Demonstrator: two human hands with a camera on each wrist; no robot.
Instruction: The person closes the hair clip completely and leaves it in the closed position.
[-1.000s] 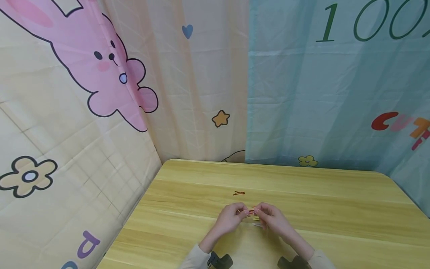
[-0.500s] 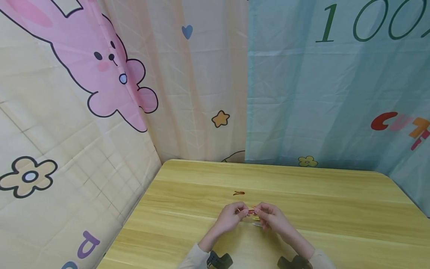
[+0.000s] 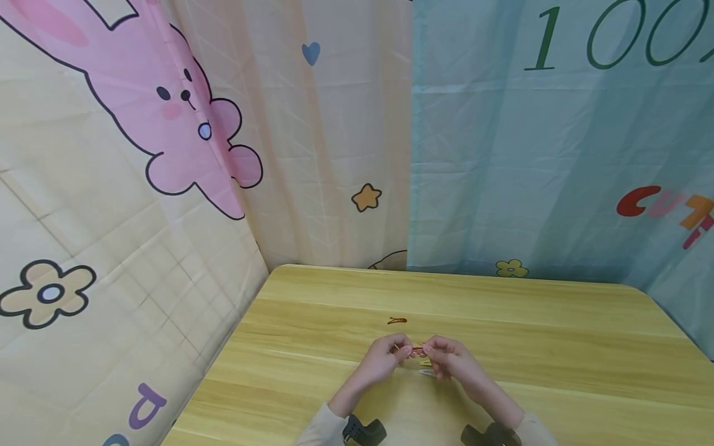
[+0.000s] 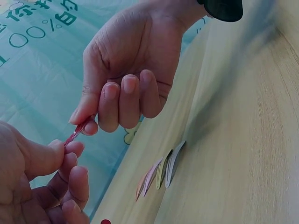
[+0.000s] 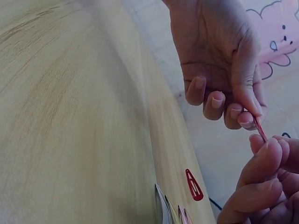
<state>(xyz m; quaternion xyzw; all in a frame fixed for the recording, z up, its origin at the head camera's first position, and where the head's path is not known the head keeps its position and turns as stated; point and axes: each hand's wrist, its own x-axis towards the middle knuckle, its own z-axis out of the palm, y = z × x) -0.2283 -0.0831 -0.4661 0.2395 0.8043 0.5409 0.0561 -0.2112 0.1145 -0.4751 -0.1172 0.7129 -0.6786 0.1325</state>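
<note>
Both hands hold a red hair clip (image 3: 418, 351) between them above the table. My left hand (image 3: 383, 360) pinches one end between thumb and index finger. The other end is pinched by my right hand (image 3: 453, 361). Seen edge-on in the left wrist view, the clip (image 4: 78, 129) is thin and partly covered by fingertips. Below the hands lie a grey clip (image 4: 174, 163), a yellow clip (image 4: 162, 170), a pink clip (image 4: 150, 178) and an orange clip (image 4: 140, 187) in a row. Another red snap clip (image 5: 194, 185) lies on the table beyond the hands.
The light wooden table (image 3: 535, 347) extends around the hands, with its far edge against printed curtains (image 3: 334, 136). Dark wrist mounts (image 3: 365, 430) sit on both wrists, near the bottom of the head view.
</note>
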